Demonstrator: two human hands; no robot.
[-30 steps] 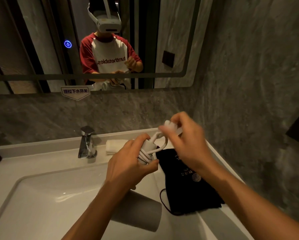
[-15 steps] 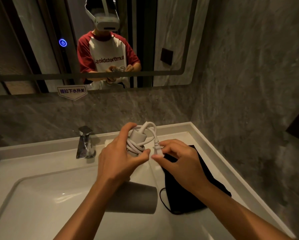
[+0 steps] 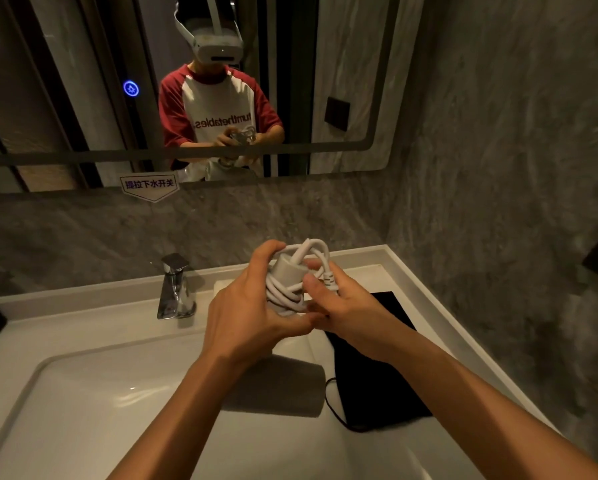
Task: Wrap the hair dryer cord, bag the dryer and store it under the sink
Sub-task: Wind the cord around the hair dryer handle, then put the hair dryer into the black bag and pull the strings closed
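Note:
My left hand point(image 3: 252, 306) grips the handle of a grey hair dryer, held above the sink. The dryer's wide barrel point(image 3: 280, 386) points down below my wrist. A white cord point(image 3: 287, 289) is wound in several loops around the handle, with one loop arching over its top end. My right hand point(image 3: 339, 306) pinches the plug end of the cord against the handle's right side. A black drawstring bag point(image 3: 377, 375) lies flat on the counter to the right, under my right forearm.
A white basin point(image 3: 82, 410) fills the lower left, with a chrome tap point(image 3: 176, 289) behind it. A folded white towel point(image 3: 224, 289) lies behind my hands. A mirror above shows a person wearing a headset. Grey stone walls close in behind and on the right.
My right hand brought the plug end down from above the handle and in against its right side. The loose cord tail has been taken up into the wrap.

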